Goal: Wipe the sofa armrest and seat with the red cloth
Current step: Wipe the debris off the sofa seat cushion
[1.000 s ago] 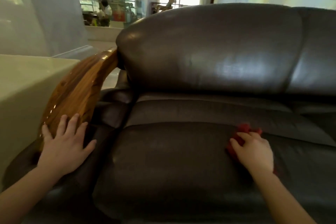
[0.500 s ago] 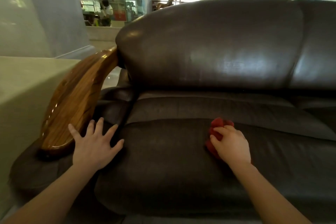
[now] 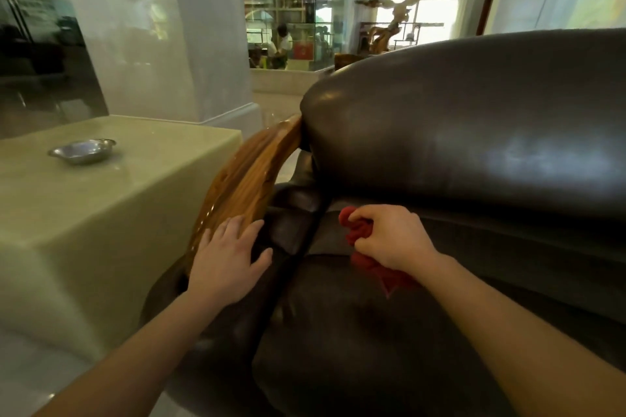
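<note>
Right hand fist clamped on bunched red cloth, soft, light, at seat's back-left corner; left hand spread flat on armrest.

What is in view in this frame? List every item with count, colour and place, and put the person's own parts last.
sofa: one, dark brown leather, fills the right and centre
wooden armrest: one, glossy brown, curving down the sofa's left side
red cloth: one, bunched on the seat near the back crease
stone table: one, pale green, left of the sofa
metal dish: one, silver, on the table top
pillar: one, white, behind the table
wood sculpture: one, brown, by the arched window far back
shelves: one unit, far back, with a person standing in front; detail too small to tell
left hand: open, flat on the lower end of the armrest
right hand: closed on the cloth
</note>
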